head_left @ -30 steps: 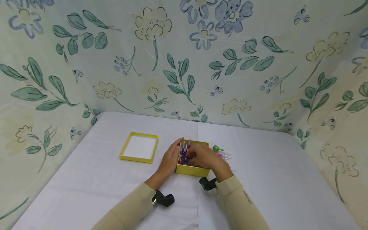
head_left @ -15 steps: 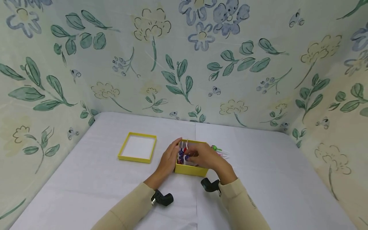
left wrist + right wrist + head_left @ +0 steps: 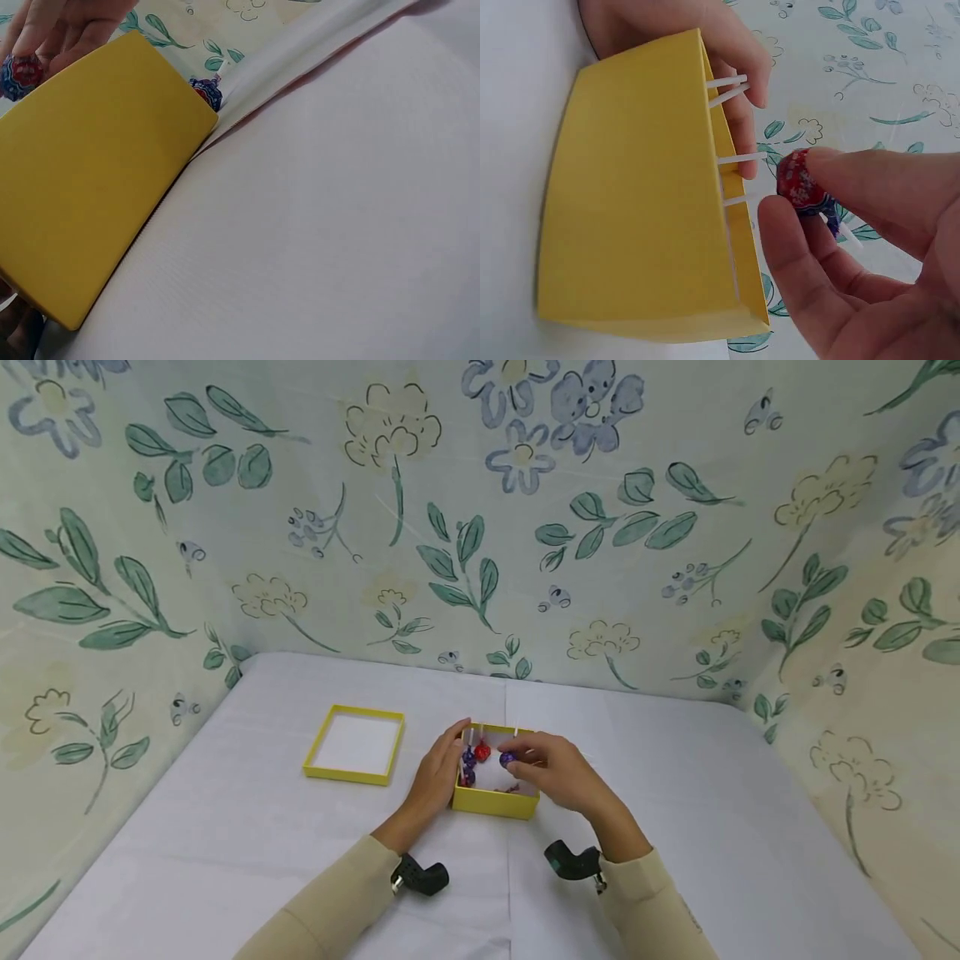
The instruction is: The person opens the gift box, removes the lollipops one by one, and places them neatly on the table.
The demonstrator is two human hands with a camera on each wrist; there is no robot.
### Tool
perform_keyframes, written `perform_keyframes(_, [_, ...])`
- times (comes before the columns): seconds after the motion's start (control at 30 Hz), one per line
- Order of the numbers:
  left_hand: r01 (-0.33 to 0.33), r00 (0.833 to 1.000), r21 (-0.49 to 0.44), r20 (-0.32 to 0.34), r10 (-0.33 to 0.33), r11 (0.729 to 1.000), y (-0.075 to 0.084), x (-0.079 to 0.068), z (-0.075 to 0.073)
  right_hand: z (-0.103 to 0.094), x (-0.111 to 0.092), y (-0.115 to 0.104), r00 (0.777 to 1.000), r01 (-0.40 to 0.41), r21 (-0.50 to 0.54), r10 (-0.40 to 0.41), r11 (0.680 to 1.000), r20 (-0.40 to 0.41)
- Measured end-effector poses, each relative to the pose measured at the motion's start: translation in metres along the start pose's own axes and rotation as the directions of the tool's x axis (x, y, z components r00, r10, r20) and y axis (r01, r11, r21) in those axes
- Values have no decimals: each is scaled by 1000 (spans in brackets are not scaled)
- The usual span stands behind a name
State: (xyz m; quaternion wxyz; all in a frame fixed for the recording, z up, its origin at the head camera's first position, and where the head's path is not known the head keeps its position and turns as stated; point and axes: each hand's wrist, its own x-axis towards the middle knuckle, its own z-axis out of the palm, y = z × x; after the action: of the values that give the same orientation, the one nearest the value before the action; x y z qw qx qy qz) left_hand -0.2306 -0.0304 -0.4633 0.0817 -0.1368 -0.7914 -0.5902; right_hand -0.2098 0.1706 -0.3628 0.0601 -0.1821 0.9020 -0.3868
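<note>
In the head view, a yellow box (image 3: 495,804) sits open on the white table, with a red lollipop (image 3: 482,750) and several purple lollipops (image 3: 468,760) near its left wall. My left hand (image 3: 432,781) rests along the box's left side, its fingers fairly straight. Over the right part of the box, my right hand (image 3: 558,770) pinches a lollipop (image 3: 804,180) in a red and blue wrapper between thumb and fingers, the stick pointing away from the box in the right wrist view. White sticks (image 3: 739,157) poke above the box rim there.
To the left lies a yellow-rimmed square lid (image 3: 347,774) with a white inside. The left wrist view shows another wrapped lollipop (image 3: 207,91) past the box's corner. A floral cloth (image 3: 420,527) hangs behind the table.
My right hand has moved right and drawn a purple lollipop away from the bunch. It now hides the loose lollipops seen earlier right of the box. My left hand stays at the box.
</note>
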Motion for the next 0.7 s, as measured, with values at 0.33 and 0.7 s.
perform_keyframes(0.33, [3,1000,-2,-4,-3,1000,-1,1,1,-10,-24,24,970,-162,367,215,916,-109])
perform_keyframes(0.7, [3,1000,3,-13,-3,1000,-2,2,3,-13,-47,54,885,-273,537,427,798,-185])
